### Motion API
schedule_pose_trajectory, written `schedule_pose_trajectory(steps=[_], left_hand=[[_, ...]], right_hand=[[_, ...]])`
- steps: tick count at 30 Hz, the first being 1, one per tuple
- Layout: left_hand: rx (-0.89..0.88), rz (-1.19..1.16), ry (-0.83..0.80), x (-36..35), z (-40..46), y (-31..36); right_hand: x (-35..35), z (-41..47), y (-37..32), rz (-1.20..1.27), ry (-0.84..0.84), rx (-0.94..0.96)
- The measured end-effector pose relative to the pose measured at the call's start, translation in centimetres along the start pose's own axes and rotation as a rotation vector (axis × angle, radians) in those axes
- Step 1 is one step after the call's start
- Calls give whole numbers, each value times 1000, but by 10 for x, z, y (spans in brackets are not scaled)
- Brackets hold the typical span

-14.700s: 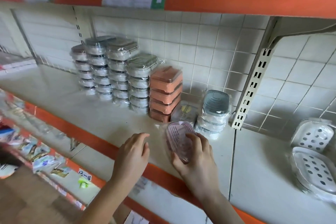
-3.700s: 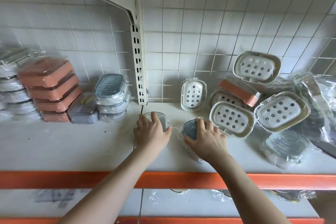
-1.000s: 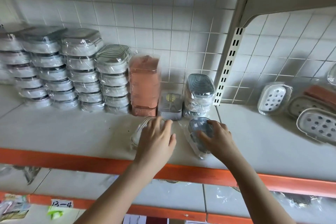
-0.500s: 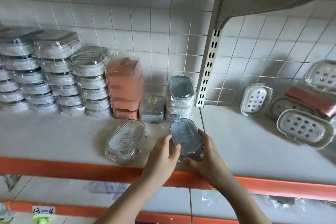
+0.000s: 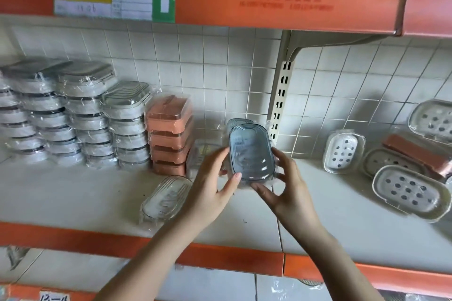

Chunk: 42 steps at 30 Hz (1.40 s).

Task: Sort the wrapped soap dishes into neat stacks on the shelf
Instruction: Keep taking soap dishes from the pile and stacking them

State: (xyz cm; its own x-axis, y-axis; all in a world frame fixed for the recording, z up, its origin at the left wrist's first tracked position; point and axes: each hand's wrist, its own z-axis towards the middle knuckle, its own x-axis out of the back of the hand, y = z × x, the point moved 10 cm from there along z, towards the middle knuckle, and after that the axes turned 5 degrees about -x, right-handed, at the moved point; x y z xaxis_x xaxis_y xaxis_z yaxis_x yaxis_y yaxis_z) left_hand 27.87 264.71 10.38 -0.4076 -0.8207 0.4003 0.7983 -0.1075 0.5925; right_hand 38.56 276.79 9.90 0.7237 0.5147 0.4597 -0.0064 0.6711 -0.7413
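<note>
Centrally, two bare hands hold one grey dish [image 5: 250, 151] between them, lifted off the shelf [image 5: 73, 193] and tilted so its ribbed top faces the viewer. Its long axis runs up and away, toward the grey stack [image 5: 238, 122] of like dishes directly behind it, whose top just peeks above it. The left hand [image 5: 210, 188] pinches the dish's left edge, thumb on its lower front rim; the right hand [image 5: 287, 190] cups the right edge and lower corner, fingers curled round it. Both hands are about equally near the grey stack, so the placing probably needs only a short push forward and a levelling. The dish is a smoky grey oval with rounded corners, sealed in clear glossy wrap. Left of the dish, a clear dish [image 5: 166, 197] lies loose on the shelf; further left stands a stack of pink dishes [image 5: 170, 134].
</note>
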Motion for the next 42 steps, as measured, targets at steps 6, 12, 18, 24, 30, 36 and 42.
schedule_pose_trajectory(steps=[6, 12, 18, 24, 30, 36, 42], left_hand=[[171, 5, -95, -7, 38, -34], [250, 97, -135, -4, 66, -51], [289, 41, -110, -10, 74, -62], [365, 50, -82, -17, 78, -70], [396, 14, -163, -22, 76, -77], [333, 58, -216, -11, 66, -75], [242, 28, -114, 20, 39, -76]], right_hand=[[-10, 48, 5, -59, -37, -11], [-24, 79, 25, -131, -94, -41], [-28, 88, 37, -66, -87, -124], [-31, 94, 37, -127, -73, -120], [-38, 95, 44, -189, -72, -148], [-33, 86, 45, -177, 36, -168], [-23, 36, -7, -333, 263, 62]])
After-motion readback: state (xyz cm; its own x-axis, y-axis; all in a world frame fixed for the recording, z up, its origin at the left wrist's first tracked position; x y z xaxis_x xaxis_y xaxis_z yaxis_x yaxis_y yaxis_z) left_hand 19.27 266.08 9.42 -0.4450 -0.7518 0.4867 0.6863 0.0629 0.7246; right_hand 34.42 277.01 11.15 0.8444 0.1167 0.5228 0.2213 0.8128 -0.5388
